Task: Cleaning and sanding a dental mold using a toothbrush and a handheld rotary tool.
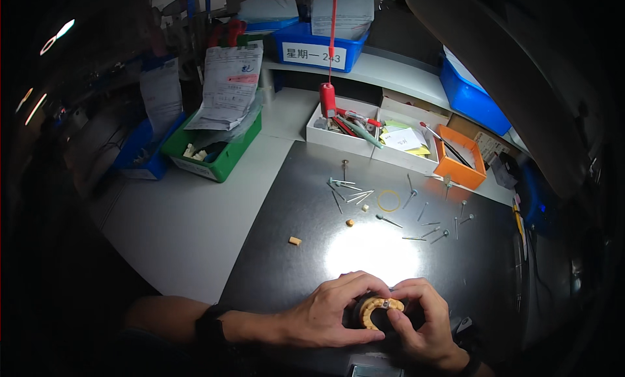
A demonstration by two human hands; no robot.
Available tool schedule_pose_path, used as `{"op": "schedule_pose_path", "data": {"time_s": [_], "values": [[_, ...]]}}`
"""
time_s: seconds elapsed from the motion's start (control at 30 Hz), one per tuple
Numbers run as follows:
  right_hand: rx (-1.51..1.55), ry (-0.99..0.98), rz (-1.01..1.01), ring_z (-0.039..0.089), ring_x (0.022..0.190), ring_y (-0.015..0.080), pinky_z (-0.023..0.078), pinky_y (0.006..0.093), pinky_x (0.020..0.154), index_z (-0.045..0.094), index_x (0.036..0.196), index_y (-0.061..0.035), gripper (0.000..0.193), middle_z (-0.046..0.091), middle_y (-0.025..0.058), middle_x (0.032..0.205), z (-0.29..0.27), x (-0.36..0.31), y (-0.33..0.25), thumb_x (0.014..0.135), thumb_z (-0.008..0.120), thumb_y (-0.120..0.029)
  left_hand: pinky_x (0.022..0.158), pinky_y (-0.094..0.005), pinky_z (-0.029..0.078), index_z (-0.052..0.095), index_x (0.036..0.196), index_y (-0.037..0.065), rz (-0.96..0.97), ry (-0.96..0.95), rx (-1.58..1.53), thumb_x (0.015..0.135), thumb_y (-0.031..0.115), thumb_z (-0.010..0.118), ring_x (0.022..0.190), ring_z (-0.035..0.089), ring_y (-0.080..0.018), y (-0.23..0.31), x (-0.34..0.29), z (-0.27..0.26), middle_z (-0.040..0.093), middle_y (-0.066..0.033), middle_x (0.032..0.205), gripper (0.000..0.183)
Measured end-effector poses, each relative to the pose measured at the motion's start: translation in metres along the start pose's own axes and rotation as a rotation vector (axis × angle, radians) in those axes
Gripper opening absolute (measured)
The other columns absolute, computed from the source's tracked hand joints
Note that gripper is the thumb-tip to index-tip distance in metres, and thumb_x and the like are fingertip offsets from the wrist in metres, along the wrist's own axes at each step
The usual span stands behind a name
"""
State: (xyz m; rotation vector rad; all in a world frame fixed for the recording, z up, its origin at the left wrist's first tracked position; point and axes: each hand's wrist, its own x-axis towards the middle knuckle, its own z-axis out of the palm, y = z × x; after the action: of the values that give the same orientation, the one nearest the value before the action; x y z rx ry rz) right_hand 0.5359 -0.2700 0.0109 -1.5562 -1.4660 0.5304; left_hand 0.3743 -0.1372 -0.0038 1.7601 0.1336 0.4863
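Observation:
A yellowish horseshoe-shaped dental model with a row of teeth sits low over the near part of the dark work mat. My left hand grips it from the left, fingers curved over its far side and thumb along the near side. From the right, my right hand closes on the model's right end with thumb and fingers. A small silvery crown shows on the teeth beside the right thumb. The model's underside and parts of both hands' fingertips are hidden.
Several rotary burs, a yellow rubber band and small tan pieces lie beyond my hands. Behind stand white boxes with pens, an orange tray, and green and blue bins. A red cylinder hangs on a cord.

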Motion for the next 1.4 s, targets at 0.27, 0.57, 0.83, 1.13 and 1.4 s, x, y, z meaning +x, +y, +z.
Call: {"op": "schedule_pose_path", "data": {"time_s": [0.27,0.57,0.83,1.13,1.4], "values": [[-0.04,-0.125,-0.054,0.061,0.071,0.016,0.049,0.0266,0.061,0.058,0.107,-0.0026,0.028,0.059,0.0108,0.103,0.002,0.004,-0.002,0.084,0.072,-0.009,0.083,-0.0351,0.048,0.053,0.111,0.004,-0.047,-0.097,-0.042,0.073,0.025,0.082,0.095,0.059,-0.0239,-0.006,-0.008,-0.009,0.058,-0.0113,0.102,0.052],[-0.111,-0.205,-0.04,0.059,0.073,0.0167,0.049,0.0273,0.063,0.059,0.104,-0.0032,0.026,0.06,0.0096,0.1,-0.013,0.007,0.001,0.085,0.072,-0.015,0.076,-0.0327,0.05,0.051,0.113,0.003,-0.015,-0.147,0.053,0.075,0.027,0.081,0.093,0.061,-0.0225,-0.005,0.001,-0.011,0.061,-0.0127,0.097,0.054],[-0.23,-0.199,-0.089,0.063,0.073,0.017,0.053,0.0277,0.062,0.067,0.099,-0.0063,0.018,0.064,0.0071,0.098,-0.022,0.013,0.005,0.086,0.071,-0.018,0.076,-0.0309,0.052,0.058,0.112,0.0,0.214,-0.098,0.424,0.083,0.015,0.074,0.088,0.064,-0.0224,0.018,0.007,-0.04,0.063,-0.0123,0.108,0.037],[-0.234,-0.19,-0.043,0.062,0.065,0.0131,0.051,0.026,0.057,0.069,0.098,-0.0065,0.017,0.064,0.0064,0.096,-0.024,0.011,0.002,0.084,0.072,-0.017,0.078,-0.0383,0.048,0.063,0.107,0.001,-0.286,-0.032,0.914,0.085,0.02,0.065,0.086,0.062,-0.0269,0.035,0.012,-0.12,0.062,-0.0121,0.088,0.028],[-0.192,-0.199,-0.057,0.054,0.06,0.009,0.045,0.0226,0.055,0.069,0.097,-0.003,0.017,0.063,0.0065,0.095,-0.023,0.013,0.003,0.082,0.074,-0.009,0.071,-0.0344,0.049,0.063,0.101,0.001,-0.287,-0.228,0.935,0.085,0.019,0.068,0.079,0.06,-0.0215,0.026,0.005,-0.129,0.061,-0.0095,0.086,0.025]]}}
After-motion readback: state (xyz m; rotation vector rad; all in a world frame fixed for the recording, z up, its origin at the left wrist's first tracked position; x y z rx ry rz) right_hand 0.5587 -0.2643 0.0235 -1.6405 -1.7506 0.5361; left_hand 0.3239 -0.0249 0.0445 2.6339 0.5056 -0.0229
